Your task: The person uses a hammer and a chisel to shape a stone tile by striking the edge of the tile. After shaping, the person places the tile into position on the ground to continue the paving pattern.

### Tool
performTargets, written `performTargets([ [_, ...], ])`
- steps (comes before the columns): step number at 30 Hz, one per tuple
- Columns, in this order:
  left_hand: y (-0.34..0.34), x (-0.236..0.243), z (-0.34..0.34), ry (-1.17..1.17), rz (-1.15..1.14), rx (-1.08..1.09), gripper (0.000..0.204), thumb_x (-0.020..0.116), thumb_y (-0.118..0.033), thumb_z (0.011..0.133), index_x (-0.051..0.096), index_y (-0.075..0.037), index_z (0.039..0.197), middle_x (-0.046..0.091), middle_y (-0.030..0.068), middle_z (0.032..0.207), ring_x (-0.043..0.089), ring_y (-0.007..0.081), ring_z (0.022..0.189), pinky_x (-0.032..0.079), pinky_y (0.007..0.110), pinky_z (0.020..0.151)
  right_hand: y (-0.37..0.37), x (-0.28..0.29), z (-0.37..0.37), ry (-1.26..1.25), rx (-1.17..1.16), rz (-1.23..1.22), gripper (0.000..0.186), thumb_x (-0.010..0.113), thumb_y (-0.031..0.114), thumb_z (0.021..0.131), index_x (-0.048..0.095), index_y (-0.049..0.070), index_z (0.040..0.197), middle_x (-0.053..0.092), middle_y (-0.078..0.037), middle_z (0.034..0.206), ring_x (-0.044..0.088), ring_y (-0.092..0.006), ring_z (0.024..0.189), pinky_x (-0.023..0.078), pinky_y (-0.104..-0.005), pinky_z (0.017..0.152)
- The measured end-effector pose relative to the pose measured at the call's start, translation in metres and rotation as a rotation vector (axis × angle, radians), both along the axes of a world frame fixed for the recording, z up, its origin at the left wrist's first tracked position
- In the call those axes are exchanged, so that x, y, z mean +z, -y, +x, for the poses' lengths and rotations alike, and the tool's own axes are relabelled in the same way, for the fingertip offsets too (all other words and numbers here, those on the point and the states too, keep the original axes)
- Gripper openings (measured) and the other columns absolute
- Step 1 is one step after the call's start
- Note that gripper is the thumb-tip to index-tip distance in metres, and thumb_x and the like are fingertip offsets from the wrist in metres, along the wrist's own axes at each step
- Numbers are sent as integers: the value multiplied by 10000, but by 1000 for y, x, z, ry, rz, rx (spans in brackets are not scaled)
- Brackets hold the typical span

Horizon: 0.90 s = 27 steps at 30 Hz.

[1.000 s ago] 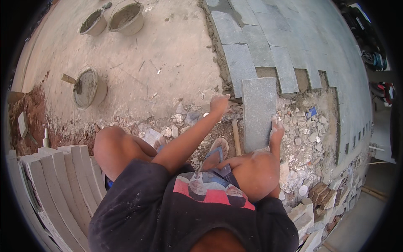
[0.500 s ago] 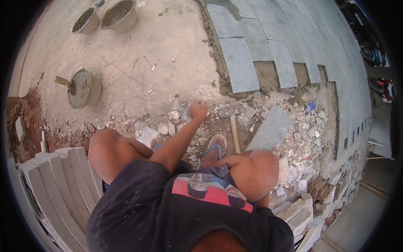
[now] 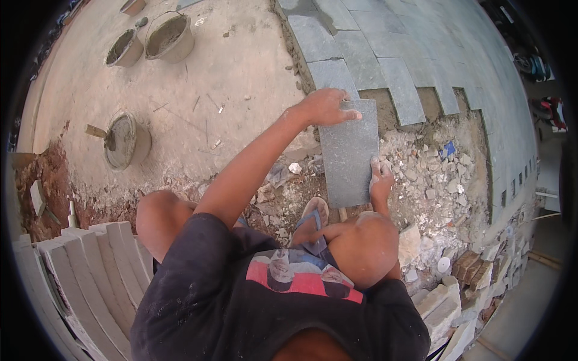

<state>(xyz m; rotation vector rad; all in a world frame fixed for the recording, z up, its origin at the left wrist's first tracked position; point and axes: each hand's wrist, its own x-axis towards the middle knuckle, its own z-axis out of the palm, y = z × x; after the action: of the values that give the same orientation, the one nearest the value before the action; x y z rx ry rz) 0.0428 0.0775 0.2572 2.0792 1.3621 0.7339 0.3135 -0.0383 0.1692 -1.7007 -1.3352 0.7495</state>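
A grey rectangular stone paving slab [image 3: 349, 159] is held in both hands above the rubble, just in front of the laid paving [image 3: 364, 60]. At its far left corner my left hand [image 3: 330, 107] grips the edge, thumb lying over the top face. Lower down, on the slab's right edge, my right hand [image 3: 381, 180] closes with its thumb uppermost; its other fingers are mostly hidden. The slab's far end overlaps the near end of a laid slab; whether they touch I cannot tell. A wooden handle [image 3: 343, 215] shows slightly below the slab.
Left stands a bucket of wet mortar [image 3: 122, 141] with a handled tool in it. Further off are more buckets [image 3: 171, 39]. Upright stacked slabs [image 3: 90, 259] stand near left. Broken stone rubble [image 3: 430, 174] lies right, with stone pieces [image 3: 436, 304] at near right.
The slab has come up off the rubble and shifted left, turning straighter. My left hand has reached forward and right onto its far corner. The right hand has come forward with it.
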Motion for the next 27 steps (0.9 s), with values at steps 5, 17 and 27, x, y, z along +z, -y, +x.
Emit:
performTargets([
  [5,-8,19,-40,-106,-186,21,639,678,-469,886,626,87,1195,647,298,1151,639,381,1102,497,429,940,-27,-7,-24,46,135,-34,382,682,311,943,636,-19,758,563,-33,625,456,-99,619,403,-305,575],
  [17,-1,52,-70,28,40,234,561,684,-466,880,685,61,1072,700,252,951,678,395,950,526,452,852,-21,68,-39,45,232,-103,429,683,177,927,536,-23,1276,652,-151,1106,647,-198,975,516,-313,859],
  [27,-37,68,-95,-131,215,334,491,653,-467,901,701,13,993,691,230,855,674,388,875,520,484,770,59,184,2,-252,92,-17,354,621,45,935,528,-49,1263,656,-138,1084,644,-205,984,511,-332,892],
])
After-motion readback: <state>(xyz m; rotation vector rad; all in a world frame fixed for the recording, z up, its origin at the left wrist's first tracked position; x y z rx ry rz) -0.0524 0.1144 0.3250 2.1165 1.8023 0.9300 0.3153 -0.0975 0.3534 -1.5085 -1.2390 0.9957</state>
